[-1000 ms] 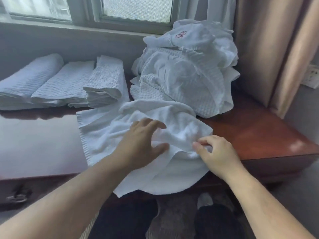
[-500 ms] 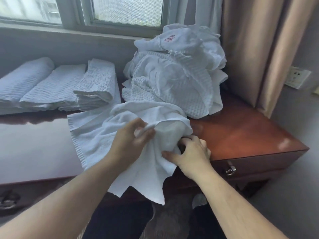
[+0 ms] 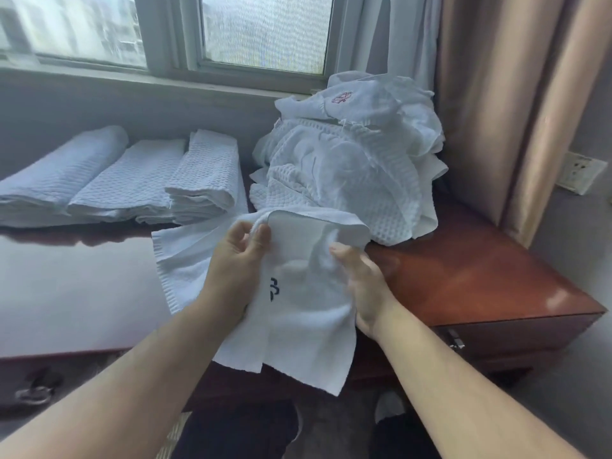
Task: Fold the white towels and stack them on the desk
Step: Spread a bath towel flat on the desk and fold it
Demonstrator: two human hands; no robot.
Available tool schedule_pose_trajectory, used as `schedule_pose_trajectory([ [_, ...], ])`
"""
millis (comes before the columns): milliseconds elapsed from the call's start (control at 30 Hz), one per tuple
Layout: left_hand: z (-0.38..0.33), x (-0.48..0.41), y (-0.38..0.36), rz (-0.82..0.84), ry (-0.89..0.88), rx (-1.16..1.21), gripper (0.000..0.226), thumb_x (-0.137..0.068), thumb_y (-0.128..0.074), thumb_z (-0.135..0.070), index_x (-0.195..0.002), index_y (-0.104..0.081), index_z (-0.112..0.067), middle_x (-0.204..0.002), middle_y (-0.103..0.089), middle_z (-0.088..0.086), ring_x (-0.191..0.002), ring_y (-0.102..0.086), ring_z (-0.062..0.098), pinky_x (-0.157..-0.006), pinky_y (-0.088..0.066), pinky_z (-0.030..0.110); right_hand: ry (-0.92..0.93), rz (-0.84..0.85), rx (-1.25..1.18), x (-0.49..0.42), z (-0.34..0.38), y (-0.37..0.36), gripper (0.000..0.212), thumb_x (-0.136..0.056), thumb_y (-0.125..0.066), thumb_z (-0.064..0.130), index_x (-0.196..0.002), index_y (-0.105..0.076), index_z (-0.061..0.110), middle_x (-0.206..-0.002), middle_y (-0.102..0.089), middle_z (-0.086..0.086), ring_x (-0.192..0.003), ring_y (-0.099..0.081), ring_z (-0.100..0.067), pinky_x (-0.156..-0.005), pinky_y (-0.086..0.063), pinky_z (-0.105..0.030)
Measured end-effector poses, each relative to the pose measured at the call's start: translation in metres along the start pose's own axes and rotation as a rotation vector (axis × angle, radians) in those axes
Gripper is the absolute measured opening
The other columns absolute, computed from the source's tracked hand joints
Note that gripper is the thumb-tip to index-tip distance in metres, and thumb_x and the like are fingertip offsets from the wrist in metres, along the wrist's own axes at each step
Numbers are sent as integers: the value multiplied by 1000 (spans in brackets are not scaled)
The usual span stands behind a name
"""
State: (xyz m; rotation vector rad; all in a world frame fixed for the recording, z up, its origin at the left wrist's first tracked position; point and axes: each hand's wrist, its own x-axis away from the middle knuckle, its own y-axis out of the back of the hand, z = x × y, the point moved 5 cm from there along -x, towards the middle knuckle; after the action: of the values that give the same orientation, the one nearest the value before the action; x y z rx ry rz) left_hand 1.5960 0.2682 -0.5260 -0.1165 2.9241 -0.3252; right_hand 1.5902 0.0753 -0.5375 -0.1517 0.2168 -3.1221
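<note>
A white towel (image 3: 298, 313) with a small dark mark hangs partly off the front edge of the wooden desk (image 3: 480, 279). My left hand (image 3: 236, 263) pinches its upper edge between thumb and fingers. My right hand (image 3: 362, 286) grips a bunched part of the same towel on its right side. A heap of unfolded white towels (image 3: 351, 167) rises behind it. Three folded white towels (image 3: 132, 180) lie side by side at the back left of the desk.
A window and sill run along the back. Beige curtains (image 3: 516, 104) hang at the right, beside a wall socket (image 3: 579, 172). Drawer handles (image 3: 455, 339) show on the desk front. The desk's right edge drops to the floor.
Both hands have gathered and lifted the towel's near part off the desk; the left went from lying flat on it to pinching its edge. The camera has shifted right.
</note>
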Motion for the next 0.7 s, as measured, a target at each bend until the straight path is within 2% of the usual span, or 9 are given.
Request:
schedule_pose_trajectory([
  [67, 0, -7, 9, -36, -13, -110, 21, -98, -56, -50, -92, -64, -32, -87, -73, -3, -83, -68, 21, -74, -57, 44, 5, 124, 489, -1, 6, 5, 90, -58, -86, 61, -132, -60, 17, -122, -71, 1, -113, -67, -17, -101, -53, -40],
  [100, 0, -10, 13, -34, -23, -216, 23, -96, -56, -55, -94, -63, -33, -89, -72, -3, -85, -69, 19, -79, -57, 45, -2, 131, 756, -3, 6, 7, 91, -54, -88, 62, -130, -61, 20, -120, -71, 5, -111, -67, -14, -100, -53, -37],
  [200, -7, -14, 15, 66, -156, -608, 36, -78, -73, -62, -102, -58, -41, -101, -64, -15, -91, -61, -8, -80, -48, 18, 23, 7, 1164, -15, 12, 10, 50, -65, -85, 54, -105, -68, 27, -96, -71, 9, -89, -67, -11, -79, -57, -32],
  [300, -9, -17, 15, 236, -153, -917, 60, -68, -90, -43, -120, -62, -32, -111, -62, -13, -97, -58, -3, -81, -46, 13, 59, -40, 1008, -27, 13, 15, 24, -78, -76, 28, -100, -69, 22, -94, -72, 3, -86, -69, -17, -67, -51, -27],
  [367, -4, -16, 17, 283, -81, -1170, 45, -75, -86, -35, -116, -67, -26, -103, -68, -5, -96, -64, 16, -80, -54, 32, 33, -64, 719, -29, 12, 22, 21, -83, -66, 5, -102, -70, 14, -97, -74, -8, -90, -70, -26, -70, -53, -30],
  [467, -2, -18, 14, 274, -155, -1236, 20, -90, -71, -34, -100, -68, -17, -95, -66, -1, -87, -62, 22, -69, -47, 34, -48, -58, 318, -23, 3, 17, 36, -85, -52, -11, -112, -69, 7, -99, -74, -19, -85, -73, -32, -71, -61, -41],
  [533, -3, -15, 11, 296, -195, -986, 26, -100, -55, -32, -94, -61, -8, -90, -60, -5, -78, -54, 14, -67, -44, 38, -90, -68, 106, -17, 1, 16, 34, -84, -46, -10, -108, -69, -2, -87, -71, -21, -72, -72, -32, -60, -60, -38],
  [633, -10, -17, 20, 155, -224, -689, 35, -103, -40, -29, -88, -54, 0, -72, -51, -1, -64, -43, 6, -60, -41, 38, -164, 120, -126, -14, 1, 15, 33, -86, -52, 6, -114, -70, 0, -104, -69, -26, -95, -70, -42, -90, -56, -55],
  [700, -17, -20, 22, 131, -248, -681, 27, -105, -46, -24, -94, -63, -7, -84, -66, 8, -74, -59, 14, -72, -49, 44, -136, 268, 206, -12, 5, 13, 38, -83, -75, 35, -114, -74, 14, -112, -74, -15, -105, -71, -35, -97, -55, -51],
])
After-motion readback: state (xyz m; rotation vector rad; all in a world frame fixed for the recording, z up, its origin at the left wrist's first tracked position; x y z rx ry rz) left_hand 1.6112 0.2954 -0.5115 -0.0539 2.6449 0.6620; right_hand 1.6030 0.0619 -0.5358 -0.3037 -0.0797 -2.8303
